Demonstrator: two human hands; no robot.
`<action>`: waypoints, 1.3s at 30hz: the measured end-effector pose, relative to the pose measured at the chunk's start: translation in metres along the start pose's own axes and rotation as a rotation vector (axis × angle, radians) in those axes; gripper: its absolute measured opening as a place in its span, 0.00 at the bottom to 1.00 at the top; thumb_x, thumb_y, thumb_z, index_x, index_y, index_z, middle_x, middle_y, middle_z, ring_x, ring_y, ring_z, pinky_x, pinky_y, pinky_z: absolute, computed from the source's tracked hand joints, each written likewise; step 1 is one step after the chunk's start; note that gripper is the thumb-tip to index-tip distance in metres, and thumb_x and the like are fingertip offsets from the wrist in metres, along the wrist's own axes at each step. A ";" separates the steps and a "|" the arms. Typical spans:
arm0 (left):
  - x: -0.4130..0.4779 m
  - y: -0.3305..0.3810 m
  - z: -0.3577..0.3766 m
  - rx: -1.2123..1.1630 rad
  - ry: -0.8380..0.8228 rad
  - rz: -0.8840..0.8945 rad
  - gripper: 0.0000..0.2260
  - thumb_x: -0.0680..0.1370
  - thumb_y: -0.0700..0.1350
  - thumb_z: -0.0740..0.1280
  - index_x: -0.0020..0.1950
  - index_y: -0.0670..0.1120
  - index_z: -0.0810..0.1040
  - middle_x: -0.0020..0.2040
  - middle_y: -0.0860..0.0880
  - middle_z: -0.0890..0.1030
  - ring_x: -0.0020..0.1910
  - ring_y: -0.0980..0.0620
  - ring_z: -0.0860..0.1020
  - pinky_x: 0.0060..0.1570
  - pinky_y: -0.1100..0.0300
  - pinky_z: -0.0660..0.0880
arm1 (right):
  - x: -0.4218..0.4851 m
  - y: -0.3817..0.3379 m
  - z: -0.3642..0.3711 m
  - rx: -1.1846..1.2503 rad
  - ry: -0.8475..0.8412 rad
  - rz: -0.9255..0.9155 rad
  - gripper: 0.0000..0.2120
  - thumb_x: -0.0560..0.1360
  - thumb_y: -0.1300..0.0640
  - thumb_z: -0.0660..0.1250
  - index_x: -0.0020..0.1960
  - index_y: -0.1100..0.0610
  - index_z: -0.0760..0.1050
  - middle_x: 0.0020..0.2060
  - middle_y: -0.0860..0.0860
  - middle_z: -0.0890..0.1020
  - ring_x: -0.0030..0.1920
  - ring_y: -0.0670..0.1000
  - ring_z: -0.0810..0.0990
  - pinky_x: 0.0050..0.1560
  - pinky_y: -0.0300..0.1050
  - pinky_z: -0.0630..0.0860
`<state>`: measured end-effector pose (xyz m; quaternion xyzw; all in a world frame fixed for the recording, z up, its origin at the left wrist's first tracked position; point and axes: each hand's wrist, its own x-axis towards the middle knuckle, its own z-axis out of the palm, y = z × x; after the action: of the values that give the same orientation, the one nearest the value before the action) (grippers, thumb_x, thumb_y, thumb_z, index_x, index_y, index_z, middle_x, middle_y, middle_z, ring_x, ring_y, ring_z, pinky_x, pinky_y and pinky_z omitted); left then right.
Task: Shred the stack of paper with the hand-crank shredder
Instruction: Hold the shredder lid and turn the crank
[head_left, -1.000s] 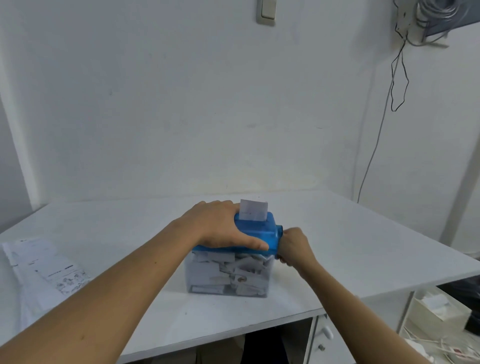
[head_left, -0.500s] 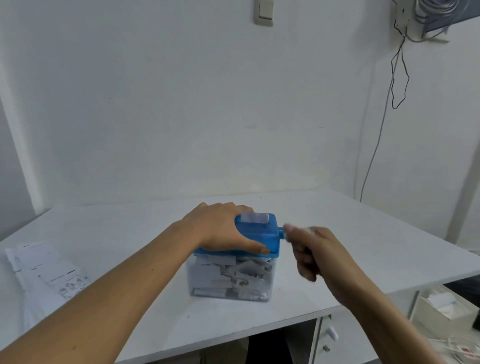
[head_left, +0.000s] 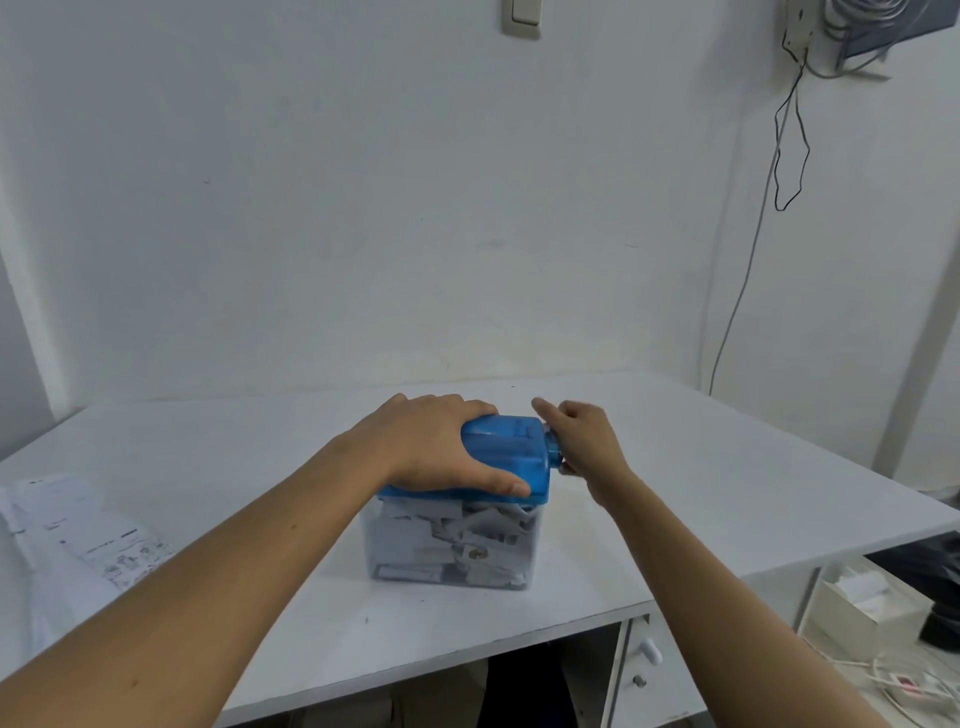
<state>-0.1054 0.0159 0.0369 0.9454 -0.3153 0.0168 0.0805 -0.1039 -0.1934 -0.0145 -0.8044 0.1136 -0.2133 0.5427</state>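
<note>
**Two hands on the shredder, bin near full**

Both hands work at the shredder (head_left: 511, 457), which stands on the table (head_left: 727, 467). The left hand (head_left: 436, 452) lies over the left part of its blue top. Its thumb runs along the near rim and its fingers reach over the far side, clamping the top down. The right hand (head_left: 584, 447) is at the shredder's right end, against the crank hub (head_left: 554, 451), with fingers curled and the forefinger sticking out. The handle itself is hidden behind the hand, so I cannot tell whether it is gripped. No sheet shows in the slot on top.

The step in hand looks like cranking. To do it well, the left hand should press straight down so the light box neither slides nor tips toward the crank, and it should leave the slot free. The right hand should turn evenly, in full circles, without jerks that could lift the shredder's right side.

Under the blue top, the clear bin (head_left: 384, 551) holds white shreds (head_left: 483, 540) packed almost up to the cutters. That may soon choke the feed, so emptying seems due. The stack (head_left: 78, 530) lies flat well to the left of the shredder, apart from both hands, so much of the task seems left.
</note>
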 end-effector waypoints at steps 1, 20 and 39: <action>0.000 0.000 0.000 -0.001 0.002 0.000 0.46 0.59 0.85 0.58 0.73 0.67 0.64 0.62 0.64 0.75 0.57 0.56 0.75 0.64 0.52 0.69 | -0.003 0.010 0.004 0.002 -0.007 0.019 0.19 0.80 0.44 0.65 0.40 0.58 0.71 0.29 0.51 0.75 0.28 0.48 0.72 0.30 0.41 0.72; -0.002 0.005 -0.002 -0.012 0.013 -0.070 0.40 0.61 0.83 0.61 0.69 0.68 0.68 0.58 0.63 0.77 0.54 0.56 0.76 0.62 0.50 0.71 | -0.105 -0.045 -0.061 0.195 -0.382 0.114 0.17 0.80 0.49 0.62 0.34 0.55 0.68 0.25 0.52 0.70 0.25 0.49 0.65 0.26 0.40 0.64; -0.002 0.008 -0.004 -0.013 -0.036 -0.117 0.49 0.64 0.85 0.51 0.81 0.62 0.57 0.76 0.55 0.69 0.73 0.49 0.69 0.71 0.46 0.63 | 0.004 -0.009 -0.009 0.148 -0.066 0.134 0.13 0.81 0.47 0.64 0.56 0.56 0.77 0.55 0.53 0.81 0.55 0.54 0.80 0.54 0.50 0.78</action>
<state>-0.1117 0.0116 0.0421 0.9618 -0.2612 -0.0073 0.0820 -0.1044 -0.1988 -0.0023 -0.7594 0.1332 -0.1578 0.6170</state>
